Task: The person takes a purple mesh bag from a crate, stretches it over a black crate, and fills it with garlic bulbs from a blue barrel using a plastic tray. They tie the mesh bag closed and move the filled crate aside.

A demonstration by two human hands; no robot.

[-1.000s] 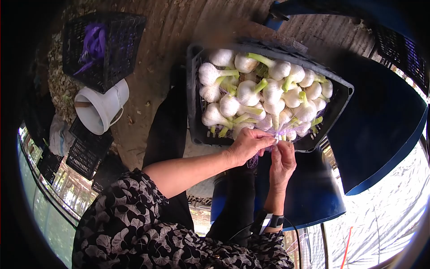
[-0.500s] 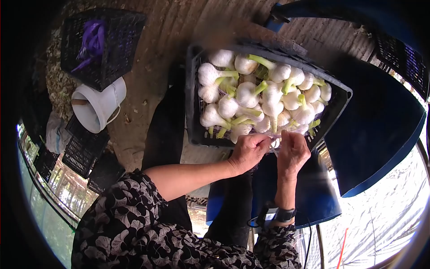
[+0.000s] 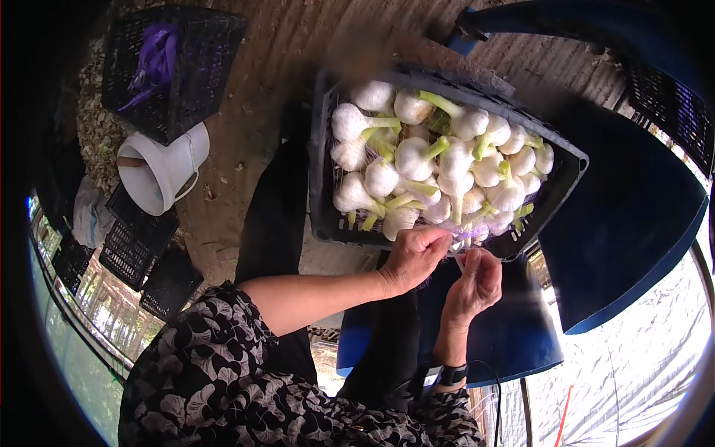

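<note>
A black plastic crate (image 3: pixel 322 186) holds several white garlic bulbs (image 3: pixel 381 177) with short cut green stems. At its near edge, a thin strip of purple mesh netting (image 3: pixel 471 233) lies over the bulbs, and a little of it hangs below my left hand. My left hand (image 3: pixel 417 259) is closed in a pinch on the netting at the crate's rim. Just right of it, my right hand (image 3: pixel 477 284) is also pinched, its fingertips close to the left ones at the netting's end. The fingers partly hide what lies between them.
Another black crate (image 3: pixel 212 56) at the upper left holds purple netting (image 3: pixel 158 59). Beside it a white bucket (image 3: pixel 179 160) lies tilted. Blue curved panels (image 3: pixel 611 223) stand on the right. More dark crates (image 3: pixel 138 238) are at the left.
My right hand has moved down and slightly left, off the bulbs, and its wrist has turned. A purple strip of netting now shows above the hands. My left hand has hardly moved.
</note>
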